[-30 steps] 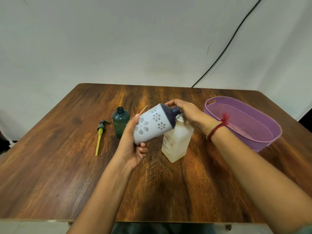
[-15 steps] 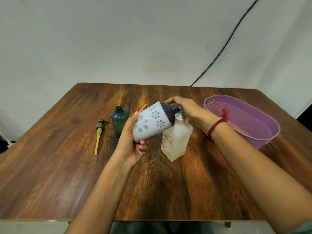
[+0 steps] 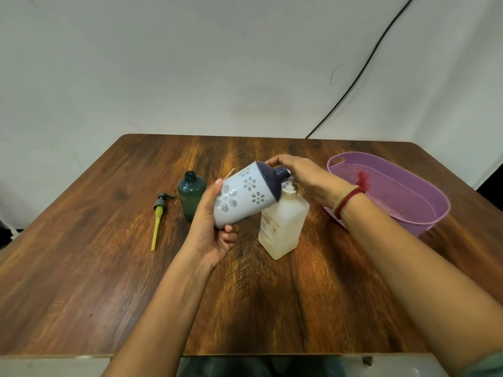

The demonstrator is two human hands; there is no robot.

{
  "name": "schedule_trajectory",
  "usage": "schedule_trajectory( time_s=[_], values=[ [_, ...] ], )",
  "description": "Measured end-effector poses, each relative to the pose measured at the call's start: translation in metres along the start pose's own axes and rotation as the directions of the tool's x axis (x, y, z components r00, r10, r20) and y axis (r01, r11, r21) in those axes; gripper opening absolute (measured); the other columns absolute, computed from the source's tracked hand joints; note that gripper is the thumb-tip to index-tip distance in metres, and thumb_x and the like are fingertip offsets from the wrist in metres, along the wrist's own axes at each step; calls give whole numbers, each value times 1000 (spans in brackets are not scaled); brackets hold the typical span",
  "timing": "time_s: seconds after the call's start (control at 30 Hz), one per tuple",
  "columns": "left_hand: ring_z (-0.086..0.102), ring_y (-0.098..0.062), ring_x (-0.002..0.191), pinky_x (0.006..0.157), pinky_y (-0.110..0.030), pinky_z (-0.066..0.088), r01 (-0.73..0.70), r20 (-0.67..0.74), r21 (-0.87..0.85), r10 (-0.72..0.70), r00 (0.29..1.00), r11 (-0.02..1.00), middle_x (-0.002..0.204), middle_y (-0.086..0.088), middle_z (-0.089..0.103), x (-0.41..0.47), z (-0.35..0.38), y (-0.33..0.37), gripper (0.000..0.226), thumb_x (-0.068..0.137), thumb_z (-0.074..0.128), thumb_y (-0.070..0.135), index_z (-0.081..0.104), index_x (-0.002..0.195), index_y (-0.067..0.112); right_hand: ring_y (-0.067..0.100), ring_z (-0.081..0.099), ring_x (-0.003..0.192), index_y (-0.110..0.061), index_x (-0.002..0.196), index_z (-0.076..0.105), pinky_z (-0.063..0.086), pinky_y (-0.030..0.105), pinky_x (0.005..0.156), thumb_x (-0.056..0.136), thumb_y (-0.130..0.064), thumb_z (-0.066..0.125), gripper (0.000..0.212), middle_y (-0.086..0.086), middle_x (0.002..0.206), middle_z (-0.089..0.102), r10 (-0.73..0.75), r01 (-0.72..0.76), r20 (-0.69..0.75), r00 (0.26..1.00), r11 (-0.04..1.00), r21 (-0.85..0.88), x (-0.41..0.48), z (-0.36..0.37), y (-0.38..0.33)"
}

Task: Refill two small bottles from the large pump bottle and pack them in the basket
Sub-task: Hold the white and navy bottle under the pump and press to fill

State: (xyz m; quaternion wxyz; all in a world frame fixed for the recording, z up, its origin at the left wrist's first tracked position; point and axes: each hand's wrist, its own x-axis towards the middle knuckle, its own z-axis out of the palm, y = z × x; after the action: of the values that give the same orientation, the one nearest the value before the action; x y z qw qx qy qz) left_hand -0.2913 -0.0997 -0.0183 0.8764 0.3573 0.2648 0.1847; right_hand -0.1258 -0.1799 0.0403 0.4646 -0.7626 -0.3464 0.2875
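My left hand (image 3: 211, 229) grips a white bottle with flower cut-outs and a dark blue top (image 3: 246, 194), tilted so its open neck points right, against the pump head of the large clear bottle (image 3: 283, 227). That large bottle stands upright mid-table and holds pale liquid low down. My right hand (image 3: 304, 174) lies over the pump head, fingers curved down on it; the nozzle is mostly hidden. A small dark green bottle (image 3: 190, 195) stands uncapped to the left. The purple basket (image 3: 424, 191) sits at the right and looks empty.
A loose pump with a yellow tube (image 3: 158, 219) lies on the wooden table (image 3: 81, 268) left of the green bottle. A thin stick tip shows behind the white bottle. A black cable (image 3: 362, 74) runs down the white backdrop.
Both hands and the white bottle hold nearly the same pose over the pump; the view has only shifted slightly.
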Motion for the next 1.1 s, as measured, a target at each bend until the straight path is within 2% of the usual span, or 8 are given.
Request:
schedule_trajectory(
  time_s=[0.17,0.27,0.53,0.7,0.8,0.9,1.03,1.1],
  values=[
    [38,-3,32,29,-9,29,12,-24,-3,-12,1000,1000,72,-3,62,1,-2,-3,36,83,58,53,61,88,18,6,50,81,-8,108,60,38,16,60,100,-19,28,34,1,100,54,-34,34,-58,998,999,-12,5,6,11],
    [39,-3,32,30,-9,30,10,-24,7,-10,1000,1000,73,-3,61,0,-3,-2,37,83,59,54,61,89,17,6,49,80,-4,115,58,37,16,60,100,-18,27,37,4,103,53,-29,29,-24,999,999,-32,4,6,9],
    [39,-3,32,29,-9,29,15,11,-30,-15,1000,999,73,-3,62,4,0,-2,36,82,58,53,63,86,18,10,53,86,-10,111,61,41,22,67,100,-20,32,32,0,99,58,-24,25,41,999,999,-24,4,-4,1],
    [38,-3,33,29,-9,30,-21,-15,27,21,1000,999,75,-4,61,4,-4,0,37,83,59,53,62,95,18,8,51,83,-6,115,58,44,12,59,101,-16,28,35,-2,97,55,-66,66,-24,998,998,17,7,6,12],
    [37,-3,32,30,-9,29,-6,0,13,6,1000,1000,70,-3,60,2,-3,1,37,84,57,53,62,89,17,14,53,89,-11,109,60,41,22,65,100,-21,30,33,-1,95,57,-20,19,39,999,1000,8,5,0,6],
    [37,-3,31,31,-8,28,5,15,-11,-5,1000,1000,68,-2,59,2,0,0,36,84,56,52,62,84,17,13,55,88,-14,104,62,43,25,72,100,-25,34,31,0,97,60,-9,9,120,993,1000,1,3,-6,3],
    [36,-3,30,29,-8,27,32,11,-29,-32,999,999,66,-3,61,4,2,-3,36,85,55,52,61,84,16,20,59,96,-20,97,67,49,33,84,98,-25,38,29,3,104,63,-59,51,58,997,988,145,6,-2,14],
    [36,-2,30,28,-8,27,37,-1,-38,-37,999,999,66,-3,62,4,1,-4,36,85,55,52,60,83,16,16,58,94,-18,102,66,48,29,79,99,-24,36,30,0,103,62,-66,61,35,997,989,135,7,1,17]
  ],
)
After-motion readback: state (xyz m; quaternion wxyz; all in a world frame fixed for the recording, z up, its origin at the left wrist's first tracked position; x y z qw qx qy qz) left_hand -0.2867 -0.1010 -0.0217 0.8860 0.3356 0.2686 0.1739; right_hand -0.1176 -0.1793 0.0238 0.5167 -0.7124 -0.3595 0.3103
